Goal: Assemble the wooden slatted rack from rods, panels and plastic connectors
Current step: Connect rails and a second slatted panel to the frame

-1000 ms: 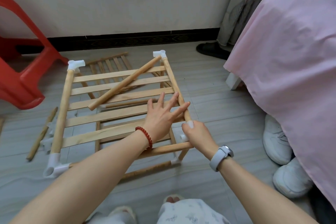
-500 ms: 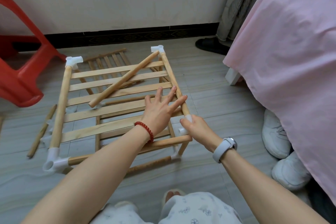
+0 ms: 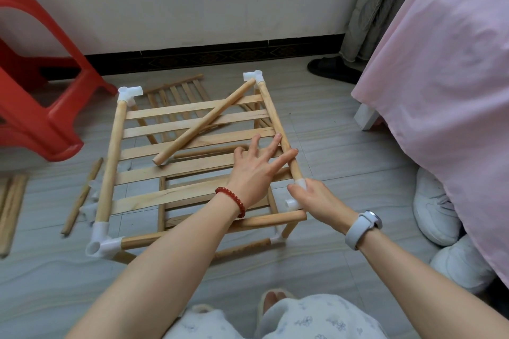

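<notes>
The partly built wooden rack [image 3: 113,151] stands on the floor with a slatted top panel [image 3: 192,126] and white plastic connectors at its corners. A loose rod [image 3: 203,121] lies diagonally across the slats. My left hand [image 3: 256,170] rests flat on the slats with fingers spread, its fingertips touching the right side rod [image 3: 275,118]. My right hand [image 3: 316,198] grips the white connector [image 3: 296,192] at the near right corner. The front rod [image 3: 261,221] ends just below that connector. The near left connector [image 3: 100,242] holds the front rod's other end.
A second slatted panel [image 3: 176,91] lies on the floor behind the rack. Loose rods [image 3: 82,195] and another bundle [image 3: 9,206] lie at the left. A red plastic stool [image 3: 35,107] stands left. A pink-covered bed [image 3: 440,77] and white shoes [image 3: 435,209] fill the right.
The view shifted slightly. My right hand slid a little along the near right connector, and my left hand stayed spread on the slats.
</notes>
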Tool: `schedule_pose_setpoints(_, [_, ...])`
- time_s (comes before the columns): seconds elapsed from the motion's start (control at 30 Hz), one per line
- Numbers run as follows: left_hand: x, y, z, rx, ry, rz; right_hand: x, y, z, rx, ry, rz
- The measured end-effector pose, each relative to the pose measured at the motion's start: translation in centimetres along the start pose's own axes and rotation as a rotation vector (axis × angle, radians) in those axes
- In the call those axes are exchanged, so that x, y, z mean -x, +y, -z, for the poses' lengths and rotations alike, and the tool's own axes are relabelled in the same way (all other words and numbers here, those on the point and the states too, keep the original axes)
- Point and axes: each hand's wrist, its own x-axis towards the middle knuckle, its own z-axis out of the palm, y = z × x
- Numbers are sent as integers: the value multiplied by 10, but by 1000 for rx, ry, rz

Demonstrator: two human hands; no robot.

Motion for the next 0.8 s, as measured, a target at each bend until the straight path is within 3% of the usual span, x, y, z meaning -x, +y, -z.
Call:
schedule_pose_setpoints(0.2, [8,-10,-5,7,30,0,9,10,-9,-210,54,-73])
schedule_pose_setpoints(0.4, [19,-10,9,106,-77,-28,22,24,5,-375,-179,-99])
schedule_pose_setpoints(0.5, [29,0,26,264,21,-131,27,31,12,-649,-280,-105])
schedule_pose_setpoints(0.6, [36,12,40,326,69,-248,31,37,14,-715,-380,-56])
schedule_pose_setpoints(0.7, [31,18,50,310,3,-318,30,45,8,-586,-289,-61])
schedule_pose_setpoints(0.8, [28,29,50,311,65,-237,24,54,-6,-122,-146,68])
